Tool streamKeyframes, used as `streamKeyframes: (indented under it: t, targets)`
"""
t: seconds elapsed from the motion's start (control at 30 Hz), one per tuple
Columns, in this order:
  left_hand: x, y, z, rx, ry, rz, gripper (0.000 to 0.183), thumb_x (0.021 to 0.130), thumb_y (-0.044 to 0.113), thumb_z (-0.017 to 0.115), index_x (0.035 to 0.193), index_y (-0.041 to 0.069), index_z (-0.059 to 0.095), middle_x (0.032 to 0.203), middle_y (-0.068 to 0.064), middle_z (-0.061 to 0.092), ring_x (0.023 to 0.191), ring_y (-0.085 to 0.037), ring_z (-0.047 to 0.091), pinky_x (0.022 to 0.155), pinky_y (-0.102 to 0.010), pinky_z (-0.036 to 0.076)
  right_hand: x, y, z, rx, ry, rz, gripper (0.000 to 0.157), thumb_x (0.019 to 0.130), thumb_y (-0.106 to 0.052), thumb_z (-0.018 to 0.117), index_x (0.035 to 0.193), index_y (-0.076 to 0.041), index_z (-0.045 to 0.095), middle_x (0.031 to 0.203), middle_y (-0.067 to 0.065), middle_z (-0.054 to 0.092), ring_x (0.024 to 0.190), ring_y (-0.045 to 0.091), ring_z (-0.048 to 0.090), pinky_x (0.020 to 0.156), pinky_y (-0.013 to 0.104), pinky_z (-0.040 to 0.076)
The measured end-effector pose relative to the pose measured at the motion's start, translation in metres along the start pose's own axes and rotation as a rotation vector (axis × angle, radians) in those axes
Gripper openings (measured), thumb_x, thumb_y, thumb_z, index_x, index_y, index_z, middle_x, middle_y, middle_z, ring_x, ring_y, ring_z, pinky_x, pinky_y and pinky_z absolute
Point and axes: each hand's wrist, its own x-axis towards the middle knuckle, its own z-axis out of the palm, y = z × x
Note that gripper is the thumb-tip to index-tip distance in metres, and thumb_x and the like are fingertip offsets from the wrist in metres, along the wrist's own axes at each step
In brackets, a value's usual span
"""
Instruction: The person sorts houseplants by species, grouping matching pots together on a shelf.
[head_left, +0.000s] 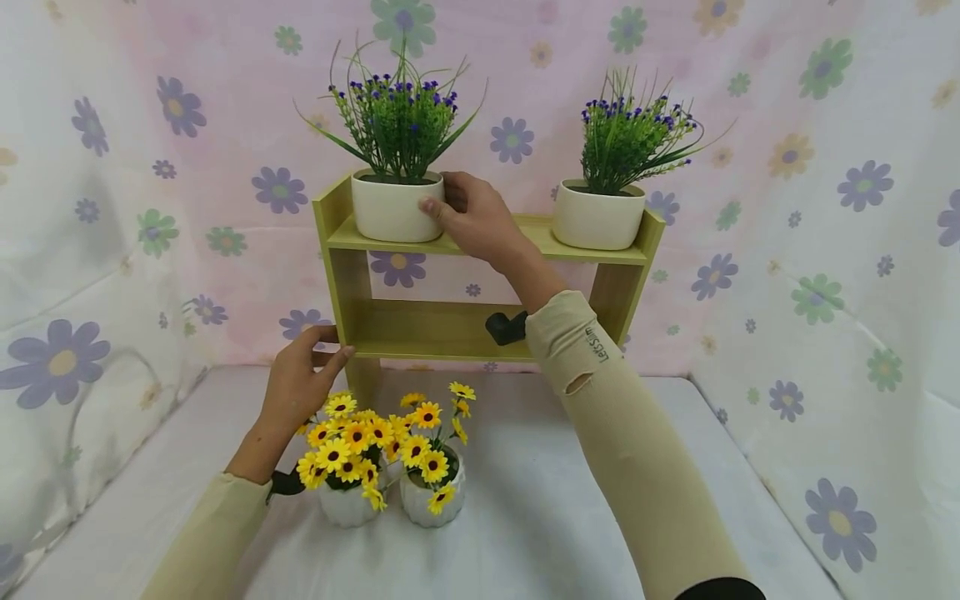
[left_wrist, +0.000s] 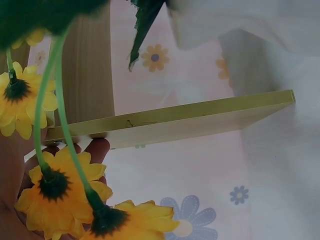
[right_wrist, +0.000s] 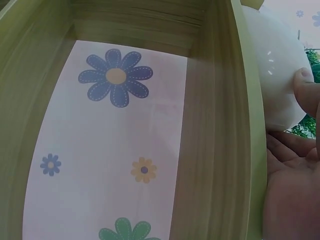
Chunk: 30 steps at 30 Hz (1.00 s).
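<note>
The left cream oval planter (head_left: pixel 396 212) on the top shelf (head_left: pixel 538 234) is pinched at its right end between the thumb and fingers of the right hand (head_left: pixel 480 218), and could be tipped or slewed if lifted from that end alone. The left side panel (head_left: pixel 336 279) is gripped by the left hand (head_left: pixel 297 382), and the artificial sunflowers (head_left: pixel 356 435) beside it could be knocked if that hand is lowered carelessly. Flower heads (left_wrist: pixel 56 187) overlapping its fingers are shown only in the left wrist view.

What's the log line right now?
left hand: holds yellow-green wooden shelf; right hand: holds oval white pot of purple flowers; two round white pots of yellow flowers: below
</note>
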Motion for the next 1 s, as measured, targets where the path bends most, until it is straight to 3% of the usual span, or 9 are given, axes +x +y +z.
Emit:
streamKeyframes:
  t: [0.67,1.0]
  targets:
    - [0.0041,0.0026,-0.0015,0.007,0.008,0.010,0.042,0.108,0.026,0.066,0.140,-0.001,0.059,0.138,-0.024,0.065,0.106,-0.046,0.074,0.090,-0.065,0.059,-0.0010,0.0007,-0.0040,0.042,0.020,-0.007,0.062,0.105,-0.027,0.070,0.158,-0.004,0.048,0.153,0.011,0.059,0.140,0.021,0.059,0.110,0.029,0.053]
    - [-0.0013,0.0004,-0.0001,0.001,0.005,-0.002,0.042,0.108,0.027,0.066,0.139,0.000,0.060,0.137,-0.022,0.066,0.106,-0.044,0.075,0.090,-0.064,0.060,-0.0012,0.0024,0.0027,-0.074,-0.005,-0.005,0.061,0.105,-0.029,0.069,0.159,-0.009,0.048,0.147,0.010,0.062,0.136,0.024,0.062,0.107,0.031,0.055]
